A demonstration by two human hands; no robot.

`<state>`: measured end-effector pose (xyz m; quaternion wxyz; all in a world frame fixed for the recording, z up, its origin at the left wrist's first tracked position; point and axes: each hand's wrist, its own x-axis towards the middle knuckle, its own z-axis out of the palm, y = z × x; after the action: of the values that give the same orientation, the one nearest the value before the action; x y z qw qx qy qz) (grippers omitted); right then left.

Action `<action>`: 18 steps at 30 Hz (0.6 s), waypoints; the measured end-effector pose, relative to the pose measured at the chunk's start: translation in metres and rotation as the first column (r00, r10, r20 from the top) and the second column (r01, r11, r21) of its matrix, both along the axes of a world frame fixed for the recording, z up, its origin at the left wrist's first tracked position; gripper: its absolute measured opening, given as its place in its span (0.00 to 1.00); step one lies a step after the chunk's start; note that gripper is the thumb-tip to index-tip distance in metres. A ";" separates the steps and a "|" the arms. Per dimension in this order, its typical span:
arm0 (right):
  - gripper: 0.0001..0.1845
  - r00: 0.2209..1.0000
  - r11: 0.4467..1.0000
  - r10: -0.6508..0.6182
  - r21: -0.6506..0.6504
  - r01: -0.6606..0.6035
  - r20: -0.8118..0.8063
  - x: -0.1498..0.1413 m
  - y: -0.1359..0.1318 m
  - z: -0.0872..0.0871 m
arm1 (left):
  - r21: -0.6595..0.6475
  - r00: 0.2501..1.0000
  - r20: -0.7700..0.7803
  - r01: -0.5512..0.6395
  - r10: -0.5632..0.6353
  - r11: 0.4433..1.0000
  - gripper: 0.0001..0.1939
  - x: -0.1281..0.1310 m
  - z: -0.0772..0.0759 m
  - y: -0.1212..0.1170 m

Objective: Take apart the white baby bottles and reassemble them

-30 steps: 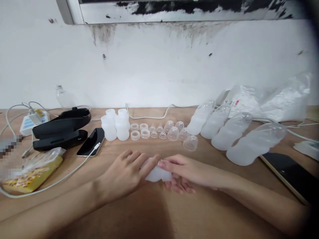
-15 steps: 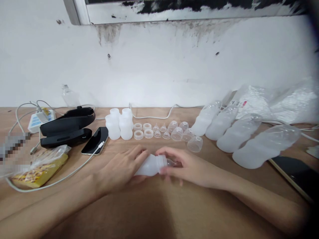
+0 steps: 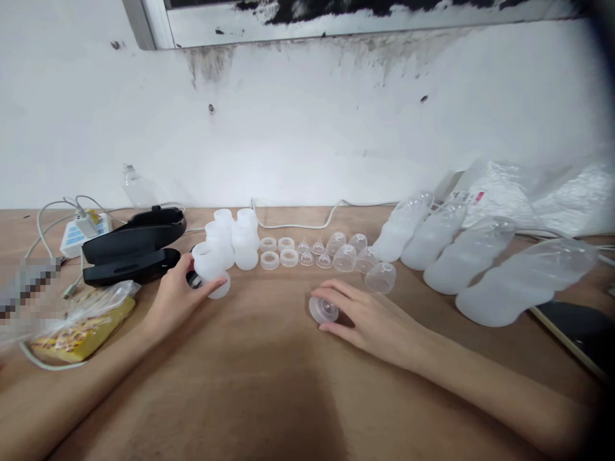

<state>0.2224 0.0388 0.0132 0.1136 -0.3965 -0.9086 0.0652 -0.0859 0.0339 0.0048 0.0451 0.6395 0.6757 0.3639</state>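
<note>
My left hand [image 3: 180, 288] is closed around a frosted white baby bottle [image 3: 211, 269], which stands upright just in front of a cluster of similar open bottles [image 3: 233, 240]. Its mouth is uncovered. At the middle of the table, my right hand [image 3: 358, 317] grips a screw ring with a clear nipple in it [image 3: 323, 310], resting low at the wood. The fingers partly hide this nipple. Between the bottles and the right hand's side lie several loose screw rings [image 3: 270, 260], clear nipples [image 3: 306, 258] and clear domed caps [image 3: 380, 278].
Several capped bottles [image 3: 504, 288] stand in a slanting row at the right, before plastic-wrapped packs [image 3: 509, 195]. A dark flat device [image 3: 576, 333] lies beside them. At the left are a black case [image 3: 129, 240], a power strip [image 3: 86, 234] and a yellow snack bag [image 3: 86, 330].
The bottle and the ring with its nipple have come apart. My left hand has carried the bottle left and set it upright by the cluster; my right hand keeps the ring near the middle.
</note>
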 end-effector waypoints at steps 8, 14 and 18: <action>0.19 0.998 0.998 0.062 -0.021 -0.061 0.027 -0.009 -0.002 0.008 | 0.034 0.993 -0.103 -0.054 0.057 0.998 0.30 -0.005 -0.005 0.011; 0.12 0.997 0.984 0.003 -0.178 -0.016 -0.073 -0.008 -0.006 0.013 | 0.283 0.971 -0.234 0.017 0.052 0.959 0.36 0.010 0.006 -0.010; 0.09 0.996 0.986 0.020 -0.163 -0.033 -0.082 -0.012 -0.010 0.012 | 0.246 0.833 -0.490 0.414 -0.256 0.876 0.23 0.051 0.015 -0.031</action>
<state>0.2104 0.0284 0.0255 0.1161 -0.3894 -0.9000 0.1575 -0.0351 0.0026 0.0198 -0.1573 0.8130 0.4692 0.3069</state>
